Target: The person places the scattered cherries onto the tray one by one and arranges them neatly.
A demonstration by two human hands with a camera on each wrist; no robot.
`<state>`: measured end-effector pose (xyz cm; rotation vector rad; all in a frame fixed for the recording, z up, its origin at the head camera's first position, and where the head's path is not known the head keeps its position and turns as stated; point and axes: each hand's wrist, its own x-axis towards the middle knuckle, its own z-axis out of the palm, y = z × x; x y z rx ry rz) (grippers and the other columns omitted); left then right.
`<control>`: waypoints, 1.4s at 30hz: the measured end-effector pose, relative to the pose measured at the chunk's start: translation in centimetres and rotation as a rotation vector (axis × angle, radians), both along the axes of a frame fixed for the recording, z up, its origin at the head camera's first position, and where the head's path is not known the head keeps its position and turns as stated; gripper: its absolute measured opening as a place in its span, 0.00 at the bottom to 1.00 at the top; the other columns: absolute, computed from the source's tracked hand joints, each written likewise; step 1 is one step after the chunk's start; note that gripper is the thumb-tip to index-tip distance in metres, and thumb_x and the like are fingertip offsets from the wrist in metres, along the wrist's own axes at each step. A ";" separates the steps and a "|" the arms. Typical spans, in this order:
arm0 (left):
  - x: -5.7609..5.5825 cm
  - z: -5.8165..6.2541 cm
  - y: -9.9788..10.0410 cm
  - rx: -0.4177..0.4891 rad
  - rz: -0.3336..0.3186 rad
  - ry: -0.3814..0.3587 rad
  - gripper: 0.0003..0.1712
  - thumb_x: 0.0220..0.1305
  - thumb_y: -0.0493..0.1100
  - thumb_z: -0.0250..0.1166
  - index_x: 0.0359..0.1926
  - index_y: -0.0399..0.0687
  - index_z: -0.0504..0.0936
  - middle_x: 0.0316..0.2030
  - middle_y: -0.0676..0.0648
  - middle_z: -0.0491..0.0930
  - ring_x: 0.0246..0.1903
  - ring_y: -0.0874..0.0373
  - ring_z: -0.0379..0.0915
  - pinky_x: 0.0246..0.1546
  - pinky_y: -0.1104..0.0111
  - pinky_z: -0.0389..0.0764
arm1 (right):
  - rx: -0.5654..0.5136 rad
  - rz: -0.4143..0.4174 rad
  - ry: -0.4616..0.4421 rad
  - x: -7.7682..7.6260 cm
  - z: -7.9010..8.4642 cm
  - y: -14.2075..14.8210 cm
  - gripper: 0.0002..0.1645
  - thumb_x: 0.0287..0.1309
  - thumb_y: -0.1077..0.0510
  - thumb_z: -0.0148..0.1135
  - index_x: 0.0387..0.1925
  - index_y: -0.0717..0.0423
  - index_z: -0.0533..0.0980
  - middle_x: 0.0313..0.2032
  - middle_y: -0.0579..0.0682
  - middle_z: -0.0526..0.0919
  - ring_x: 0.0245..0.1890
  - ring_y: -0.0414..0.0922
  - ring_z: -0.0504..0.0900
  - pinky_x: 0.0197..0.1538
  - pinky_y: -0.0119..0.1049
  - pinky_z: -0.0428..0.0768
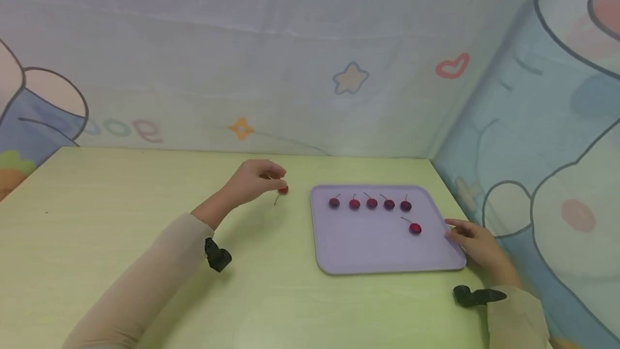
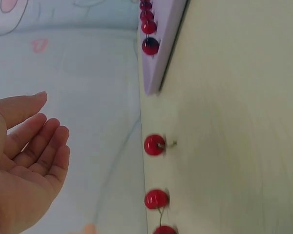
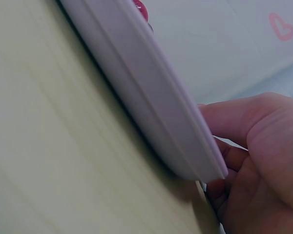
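My left hand [image 1: 256,181] hovers over the table left of the tray, its fingers loosely bent. In the left wrist view its palm and fingers hold nothing. Close by its fingertips in the head view is a red cherry [image 1: 284,190] with a stem. The left wrist view has three cherries on the table, among them a nearer cherry [image 2: 156,199] and a cherry [image 2: 154,145] closer to the tray. At the right, my right hand [image 1: 479,246] grips the side rim of the lilac tray [image 1: 373,252], thumb against the rim and fingers at its outer edge.
Several dark red cherries stand in a row along the tray's far side, including an end cherry [image 1: 334,203]. Another cherry [image 1: 415,228] lies apart, nearer the tray's right rim. A printed cloth wall [image 1: 290,69] borders the pale yellow table [image 1: 121,193] at the back and right.
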<state>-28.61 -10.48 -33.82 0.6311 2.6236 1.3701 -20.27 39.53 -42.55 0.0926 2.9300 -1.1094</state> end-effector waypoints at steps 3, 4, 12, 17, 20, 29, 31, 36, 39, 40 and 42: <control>-0.3 -0.3 -1.5 0.000 0.026 -0.014 0.21 0.63 0.44 0.64 0.56 0.40 0.79 0.47 0.41 0.82 0.46 0.46 0.79 0.43 0.58 0.78 | 0.008 -0.006 0.000 0.0 -0.1 0.0 0.32 0.65 0.50 0.59 0.61 0.68 0.70 0.43 0.57 0.79 0.36 0.34 0.72 0.37 0.28 0.74; -0.4 -0.4 -2.0 0.007 0.039 -0.030 0.21 0.64 0.44 0.64 0.56 0.41 0.79 0.48 0.41 0.82 0.46 0.44 0.78 0.41 0.58 0.78 | 0.004 -0.006 -0.002 0.0 -0.1 0.1 0.32 0.65 0.50 0.59 0.62 0.68 0.69 0.43 0.57 0.79 0.36 0.35 0.72 0.37 0.28 0.74; -1.8 -1.8 -5.5 -0.047 0.083 -0.032 0.22 0.64 0.43 0.63 0.56 0.38 0.78 0.52 0.37 0.79 0.51 0.46 0.75 0.50 0.56 0.75 | 0.005 -0.008 -0.010 0.0 -0.1 0.1 0.33 0.65 0.48 0.59 0.61 0.68 0.69 0.43 0.56 0.78 0.37 0.39 0.72 0.36 0.28 0.73; -2.8 -2.8 -6.7 -0.069 0.088 -0.063 0.22 0.65 0.42 0.62 0.57 0.35 0.77 0.54 0.35 0.77 0.52 0.45 0.73 0.53 0.54 0.74 | 0.006 -0.009 -0.013 0.0 -0.2 0.1 0.32 0.65 0.49 0.59 0.62 0.67 0.69 0.44 0.57 0.78 0.37 0.37 0.72 0.37 0.29 0.74; -3.2 -3.2 -7.2 -0.074 0.089 -0.088 0.22 0.65 0.41 0.61 0.57 0.33 0.76 0.55 0.35 0.76 0.54 0.44 0.72 0.55 0.52 0.72 | 0.008 -0.010 -0.010 0.0 -0.3 0.1 0.32 0.65 0.49 0.59 0.62 0.67 0.70 0.44 0.57 0.78 0.37 0.37 0.72 0.37 0.29 0.74; -4.2 -4.4 -7.7 -0.105 0.071 -0.121 0.23 0.64 0.38 0.62 0.58 0.30 0.74 0.54 0.33 0.76 0.54 0.42 0.72 0.57 0.51 0.71 | 0.010 -0.013 -0.007 0.1 -0.2 0.0 0.32 0.65 0.49 0.59 0.62 0.67 0.70 0.44 0.57 0.79 0.38 0.40 0.72 0.37 0.29 0.74; -4.4 -4.6 -7.8 -0.114 0.075 -0.125 0.24 0.64 0.38 0.62 0.58 0.30 0.74 0.54 0.33 0.76 0.55 0.41 0.71 0.57 0.51 0.71 | 0.015 -0.015 -0.006 0.1 -0.2 0.0 0.32 0.65 0.49 0.59 0.62 0.67 0.70 0.44 0.57 0.79 0.38 0.40 0.72 0.37 0.29 0.74; -4.6 -5.0 -8.1 -0.118 0.069 -0.130 0.25 0.62 0.37 0.63 0.58 0.29 0.74 0.54 0.32 0.76 0.55 0.41 0.71 0.56 0.52 0.71 | 0.014 -0.014 -0.009 0.1 -0.1 0.0 0.32 0.65 0.49 0.59 0.62 0.68 0.69 0.44 0.58 0.79 0.38 0.40 0.72 0.37 0.29 0.74; -4.6 -5.2 -8.2 -0.114 0.062 -0.128 0.24 0.61 0.35 0.64 0.57 0.28 0.74 0.54 0.32 0.76 0.55 0.40 0.71 0.55 0.54 0.72 | 0.013 -0.018 -0.013 0.1 -0.1 -0.1 0.32 0.65 0.49 0.59 0.62 0.67 0.69 0.44 0.58 0.78 0.39 0.41 0.72 0.37 0.29 0.74; -4.6 -5.3 -8.3 -0.115 0.059 -0.126 0.24 0.61 0.35 0.64 0.57 0.28 0.74 0.54 0.32 0.77 0.54 0.41 0.72 0.54 0.55 0.73 | 0.012 -0.019 -0.014 0.1 -0.1 -0.1 0.33 0.65 0.49 0.59 0.62 0.67 0.69 0.45 0.58 0.78 0.39 0.41 0.72 0.37 0.29 0.74; -4.6 -5.3 -8.3 -0.113 0.050 -0.124 0.25 0.60 0.35 0.65 0.57 0.27 0.74 0.53 0.31 0.77 0.54 0.41 0.72 0.53 0.56 0.74 | 0.012 -0.018 -0.016 0.1 -0.2 -0.1 0.33 0.65 0.49 0.59 0.62 0.67 0.69 0.45 0.58 0.78 0.39 0.41 0.72 0.37 0.29 0.74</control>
